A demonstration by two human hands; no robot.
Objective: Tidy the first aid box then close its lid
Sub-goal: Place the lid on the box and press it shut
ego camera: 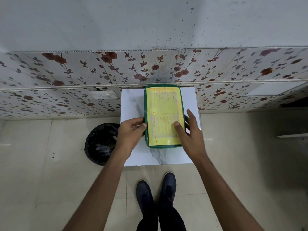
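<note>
A green first aid box [164, 117] with a yellow printed label on its lid lies flat on a small white marble-patterned table [133, 104]. The lid is down over the box. My left hand [130, 132] grips the box's left edge, thumb on the rim and fingers curled around the side. My right hand [190, 132] rests at the box's right edge, thumb pressing on the yellow label and fingers spread along the side. The box's contents are hidden.
A black bin with a bin liner [100, 143] stands on the floor left of the table. The table backs onto a flower-patterned tiled wall with a white socket [104, 95]. My dark shoes [155, 195] stand on the beige floor tiles below.
</note>
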